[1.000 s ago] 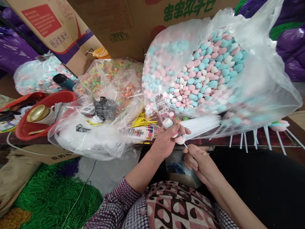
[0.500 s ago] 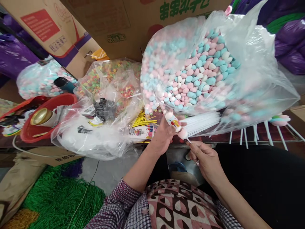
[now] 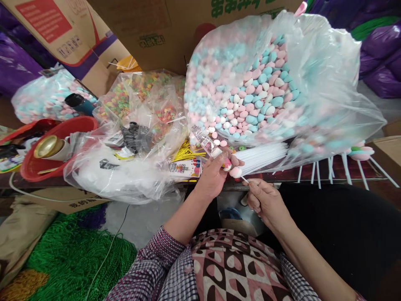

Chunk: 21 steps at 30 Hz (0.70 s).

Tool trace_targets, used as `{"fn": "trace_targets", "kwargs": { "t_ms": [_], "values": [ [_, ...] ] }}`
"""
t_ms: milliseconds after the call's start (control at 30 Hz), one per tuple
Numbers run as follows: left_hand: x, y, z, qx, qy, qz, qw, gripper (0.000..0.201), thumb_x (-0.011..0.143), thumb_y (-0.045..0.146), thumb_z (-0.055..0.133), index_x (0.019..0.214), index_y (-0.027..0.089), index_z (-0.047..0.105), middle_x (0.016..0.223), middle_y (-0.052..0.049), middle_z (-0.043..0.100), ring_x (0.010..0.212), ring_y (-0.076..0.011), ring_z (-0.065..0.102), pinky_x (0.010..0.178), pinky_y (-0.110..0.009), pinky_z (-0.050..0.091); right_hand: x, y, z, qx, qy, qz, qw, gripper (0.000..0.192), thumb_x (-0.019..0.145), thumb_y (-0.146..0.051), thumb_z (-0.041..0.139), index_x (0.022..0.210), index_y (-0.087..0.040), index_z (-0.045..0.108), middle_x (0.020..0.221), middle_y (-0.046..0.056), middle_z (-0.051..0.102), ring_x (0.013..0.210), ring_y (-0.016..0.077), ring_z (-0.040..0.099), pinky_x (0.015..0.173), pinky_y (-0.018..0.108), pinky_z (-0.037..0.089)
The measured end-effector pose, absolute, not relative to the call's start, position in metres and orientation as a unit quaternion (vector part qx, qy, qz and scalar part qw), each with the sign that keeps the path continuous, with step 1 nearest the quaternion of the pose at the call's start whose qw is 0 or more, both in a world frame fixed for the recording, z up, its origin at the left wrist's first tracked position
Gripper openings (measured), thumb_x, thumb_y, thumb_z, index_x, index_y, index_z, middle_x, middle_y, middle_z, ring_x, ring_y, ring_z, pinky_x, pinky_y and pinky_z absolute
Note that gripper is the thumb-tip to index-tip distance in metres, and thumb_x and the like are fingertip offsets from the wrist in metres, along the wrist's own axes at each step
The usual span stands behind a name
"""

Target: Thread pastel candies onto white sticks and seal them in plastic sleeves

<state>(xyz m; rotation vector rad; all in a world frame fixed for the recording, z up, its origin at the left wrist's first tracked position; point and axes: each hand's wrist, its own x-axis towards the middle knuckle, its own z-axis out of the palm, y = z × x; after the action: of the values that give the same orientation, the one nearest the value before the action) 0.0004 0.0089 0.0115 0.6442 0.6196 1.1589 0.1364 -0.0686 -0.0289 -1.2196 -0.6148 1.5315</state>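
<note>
Close above my checked sleeves, my right hand [image 3: 266, 200] pinches a thin white stick [image 3: 244, 180] between thumb and fingers. My left hand [image 3: 214, 175] is closed around small pastel marshmallow pieces [image 3: 235, 172], the pink one touching the stick's tip. Just beyond them lies a bundle of white plastic sticks [image 3: 265, 153] on the bench edge. Further back, a big clear plastic bag of pink, blue and white marshmallows [image 3: 250, 96] leans against brown cardboard boxes [image 3: 156, 33]. Off left sits a red plastic basin [image 3: 78, 125].
</note>
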Motion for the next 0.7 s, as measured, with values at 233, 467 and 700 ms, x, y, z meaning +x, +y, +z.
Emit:
{"fn": "trace_targets", "kwargs": {
  "t_ms": [233,467,700],
  "values": [
    [0.01,-0.006,0.001,0.329,0.288,0.495,0.751,0.032,0.076,0.047,0.074,0.082,0.016,0.066,0.079,-0.003,0.067,0.079,-0.0151,0.063,0.081,-0.03,0.049,0.136,-0.068,-0.027,-0.487,-0.247,0.682,0.486,0.034,0.076,-0.051,0.073,0.083,-0.018,0.066,0.035,-0.011,0.035,0.032,0.0046,0.024,0.039,0.021,0.03],
    [-0.012,0.015,0.017,0.266,0.295,0.563,0.725,0.047,0.073,0.047,0.076,0.113,0.026,0.062,0.106,-0.005,0.071,0.092,-0.0191,0.068,0.08,-0.033,0.053,0.134,-0.07,-0.03,-0.535,-0.318,0.619,0.479,0.034,0.078,-0.052,0.07,0.082,-0.018,0.068,0.04,-0.009,0.038,0.039,0.0068,0.03,0.041,0.022,0.025],
    [-0.004,0.015,0.009,0.234,0.298,0.554,0.741,0.025,0.077,0.038,0.071,0.094,0.021,0.063,0.063,0.005,0.054,0.065,-0.0125,0.062,0.06,-0.025,0.049,0.13,-0.069,-0.035,-0.577,-0.338,0.543,0.508,0.033,0.074,-0.049,0.074,0.088,-0.02,0.067,0.055,-0.005,0.053,0.046,0.0097,0.045,0.044,0.024,0.034]
  ]
}}
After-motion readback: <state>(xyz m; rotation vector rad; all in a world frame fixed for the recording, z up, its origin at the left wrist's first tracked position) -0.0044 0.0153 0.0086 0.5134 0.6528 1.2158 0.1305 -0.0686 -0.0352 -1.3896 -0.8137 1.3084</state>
